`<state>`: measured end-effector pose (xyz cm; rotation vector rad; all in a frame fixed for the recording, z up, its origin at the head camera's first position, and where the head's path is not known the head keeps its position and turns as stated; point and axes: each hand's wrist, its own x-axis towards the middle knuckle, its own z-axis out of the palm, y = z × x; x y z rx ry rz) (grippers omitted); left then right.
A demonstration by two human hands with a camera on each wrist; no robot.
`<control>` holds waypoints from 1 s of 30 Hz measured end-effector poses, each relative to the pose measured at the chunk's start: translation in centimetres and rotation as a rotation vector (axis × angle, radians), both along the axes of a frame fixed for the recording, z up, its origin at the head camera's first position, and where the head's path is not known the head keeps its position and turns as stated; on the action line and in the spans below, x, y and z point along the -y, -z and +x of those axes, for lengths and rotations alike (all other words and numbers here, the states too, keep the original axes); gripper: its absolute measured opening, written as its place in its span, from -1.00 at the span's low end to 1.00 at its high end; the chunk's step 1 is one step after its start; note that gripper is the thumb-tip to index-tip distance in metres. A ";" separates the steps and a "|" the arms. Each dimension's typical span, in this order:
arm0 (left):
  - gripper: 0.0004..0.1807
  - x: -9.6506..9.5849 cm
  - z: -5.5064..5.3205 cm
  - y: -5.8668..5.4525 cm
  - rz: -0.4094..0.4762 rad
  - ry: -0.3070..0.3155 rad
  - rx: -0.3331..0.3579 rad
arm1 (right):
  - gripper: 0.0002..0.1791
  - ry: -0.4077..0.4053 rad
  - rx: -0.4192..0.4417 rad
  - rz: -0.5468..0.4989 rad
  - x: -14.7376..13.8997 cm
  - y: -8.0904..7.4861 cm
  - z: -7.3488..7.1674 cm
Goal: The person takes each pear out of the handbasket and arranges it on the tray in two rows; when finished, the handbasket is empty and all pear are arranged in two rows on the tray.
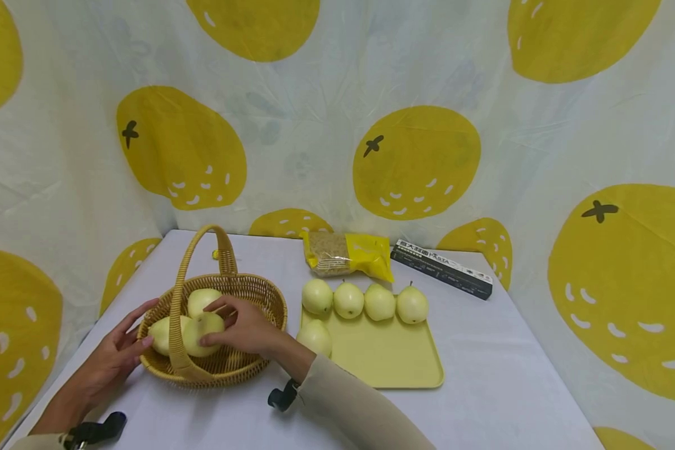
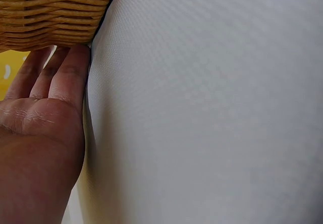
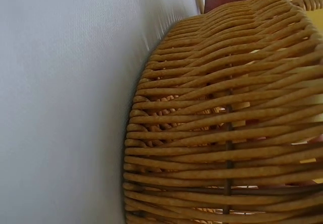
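A wicker basket [image 1: 247, 375] with a tall arched handle stands at the left of the table. My right hand [image 1: 247, 328] reaches inside it and grips a pale yellow-green pear [image 1: 205, 322], thumb in front and fingers over the top. Two more pears lie beside that one: one at the back [image 1: 202, 302], one at the left [image 1: 162, 334], partly behind the handle. My left hand [image 1: 115, 356] touches the basket's left side, its thumb at the rim. In the left wrist view, the fingers [image 2: 68, 77] extend straight to the wicker. Basket wall hides the right hand's pear in the right wrist view.
Right of the basket, a yellow tray [image 1: 385, 359] holds several pears along its back and left edges. Behind it lie a yellow bag [image 1: 365, 253] of dry food and a dark pasta box [image 1: 441, 269]. A fruit-print curtain [image 1: 309, 156] surrounds the table.
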<state>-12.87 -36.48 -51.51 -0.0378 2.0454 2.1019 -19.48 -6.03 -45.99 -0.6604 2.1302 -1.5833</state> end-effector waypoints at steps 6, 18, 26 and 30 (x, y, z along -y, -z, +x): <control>-0.12 -0.1 -0.2 -0.2 -0.016 -0.010 0.018 | -0.49 0.061 0.007 -0.075 -0.4 -0.3 0.0; -0.14 -0.2 0.0 0.3 -0.008 0.010 -0.033 | -0.46 0.048 -0.030 -0.088 -2.6 -2.6 0.5; -0.14 -0.3 0.1 0.1 -0.005 0.006 -0.040 | -0.41 0.059 -0.059 -0.100 -5.4 -3.6 0.9; -0.13 -0.2 0.1 0.1 0.015 0.008 -0.043 | -0.40 0.061 -0.064 -0.121 -6.8 -3.9 1.0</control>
